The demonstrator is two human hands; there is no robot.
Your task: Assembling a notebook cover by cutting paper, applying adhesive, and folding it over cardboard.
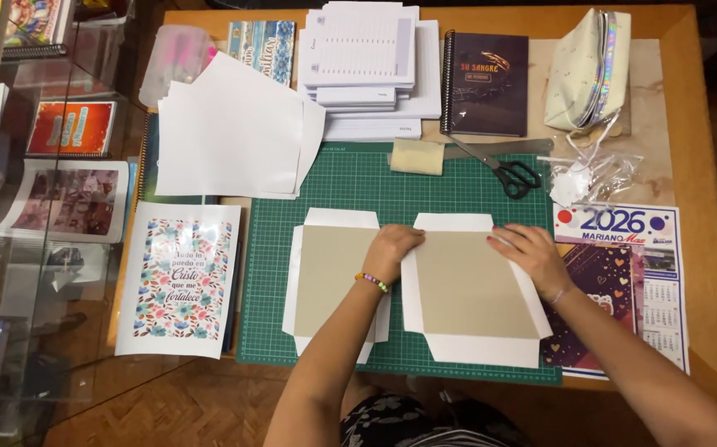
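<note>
On the green cutting mat [333,178] lie two grey boards, each laid on a white sheet with trimmed corners. The left hand [390,248] rests palm down, fingers loosely curled and gripping nothing, on the left edge of the right board [470,285], at the gap between the two. The right hand [528,252] lies flat and open on the same board's upper right corner, pressing it against the white sheet [458,348] beneath. The left board [329,269] sits untouched just left of the hands.

If either hand pushes sideways, the board could slide askew on its sheet, leaving uneven margins; whether any glue is on it, I cannot tell. The scissors [511,174], at the mat's upper right edge, lie near the right hand and could be knocked.

Beyond the mat's upper right corner a pale zip pouch [586,70] stands closed, contents hidden. At the tabletop's far left corner, a clear plastic case [176,58] seems to hold pink pens.
</note>
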